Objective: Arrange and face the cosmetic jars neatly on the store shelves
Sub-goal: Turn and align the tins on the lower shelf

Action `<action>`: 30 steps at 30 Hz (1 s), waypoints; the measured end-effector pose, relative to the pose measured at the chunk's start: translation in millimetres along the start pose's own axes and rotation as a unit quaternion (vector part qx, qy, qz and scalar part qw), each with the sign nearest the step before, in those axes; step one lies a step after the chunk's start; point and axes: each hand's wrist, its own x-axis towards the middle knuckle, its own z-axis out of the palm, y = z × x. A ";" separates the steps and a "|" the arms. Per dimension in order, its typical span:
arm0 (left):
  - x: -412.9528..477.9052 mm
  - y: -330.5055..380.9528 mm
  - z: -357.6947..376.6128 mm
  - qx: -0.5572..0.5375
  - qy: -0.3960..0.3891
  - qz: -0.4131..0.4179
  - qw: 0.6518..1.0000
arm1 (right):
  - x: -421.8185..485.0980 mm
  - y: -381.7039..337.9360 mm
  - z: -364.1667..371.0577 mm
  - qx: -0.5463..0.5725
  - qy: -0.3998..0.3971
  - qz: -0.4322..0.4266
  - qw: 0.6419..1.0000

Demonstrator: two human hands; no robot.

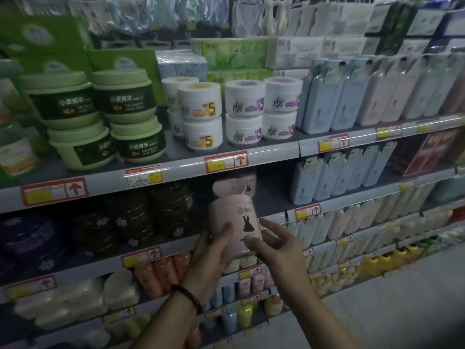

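Setting: dim store aisle, where we faced long shelves of toiletries.
Jar: we held one pink jar (236,227) in the air just in front of the second shelf (83,270), near upright, with its black rabbit mark toward us.
Left hand (211,250): it wrapped the jar's left side, thumb on the front.
Right hand (271,248): thumb and fingers pinched the lower right side, so both hands met on the jar.
Neighbours: a second pink jar (234,185) sat behind it on the shelf; dark jars (130,217) stood to the left.
Doing it well: we judged it best to set the jar flat near the shelf edge, mark forward, square with its twin.
Risk: we thought a tilted landing could nudge the jar behind.
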 end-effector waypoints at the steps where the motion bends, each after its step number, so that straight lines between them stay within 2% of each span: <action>1: 1.5 -1.6 4.8 0.007 0.001 0.001 1.000 | 1.9 0.5 -5.2 0.005 -0.001 0.005 1.000; 13: 29.8 -7.5 31.2 0.037 0.010 -0.012 0.999 | 29.2 -4.6 -38.2 -0.041 0.018 -0.013 0.999; 18: 47.7 -16.6 30.4 0.047 -0.004 -0.010 0.999 | 34.7 -2.5 -43.5 -0.025 0.018 -0.016 0.999; 30: 78.2 -42.2 43.6 0.076 0.008 -0.002 0.997 | 62.0 11.1 -72.5 -0.045 -0.023 0.006 0.999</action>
